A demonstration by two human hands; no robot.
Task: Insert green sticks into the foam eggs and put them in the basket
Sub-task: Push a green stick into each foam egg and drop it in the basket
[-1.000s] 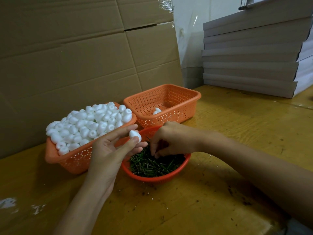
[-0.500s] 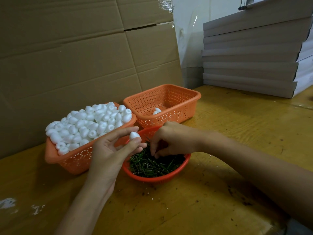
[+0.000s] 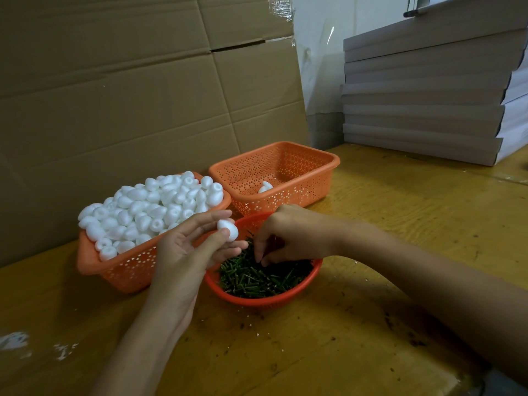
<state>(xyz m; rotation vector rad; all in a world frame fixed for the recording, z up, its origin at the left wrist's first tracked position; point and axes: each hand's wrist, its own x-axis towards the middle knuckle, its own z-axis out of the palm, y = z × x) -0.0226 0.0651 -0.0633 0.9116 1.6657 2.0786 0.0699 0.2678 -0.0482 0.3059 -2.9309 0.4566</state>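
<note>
**Egg pinched in the left hand, right hand down among the sticks**

Across the back from 9 to 12 o'clock, leaning upright: creased brown cardboard sheets (image 3: 128, 95). Underneath everything: a yellow-brown wooden tabletop (image 3: 400, 224), scuffed, with white flecks (image 3: 14, 340) at 8 o'clock. At 2 o'clock, on the tabletop's far edge: a stack of flat grey boxes (image 3: 428, 90).

At 9 o'clock of centre: an orange perforated basket (image 3: 125, 270), heaped above the rim with white foam eggs (image 3: 151, 207). Just beside it, at 12 o'clock: a second orange basket (image 3: 300, 178) of the same kind, holding a lone egg (image 3: 265, 187) near its front wall; stick in that egg too small to tell. Nearest, at 6 o'clock of the two baskets and touching or almost touching both: a round red bowl (image 3: 265, 301) filled with short green sticks (image 3: 257, 278).

Reaching in from 7 o'clock: the left hand (image 3: 185, 252), palm up over the bowl's 9 o'clock rim, pinching one foam egg (image 3: 228, 229) between thumb and fingertips, remaining fingers loosely extended. Reaching in from 4 o'clock: the right hand (image 3: 294, 235), knuckles up over the bowl, fingers curled close together, tips down on the stick pile. Cannot tell whether any stick is pinched there.
</note>
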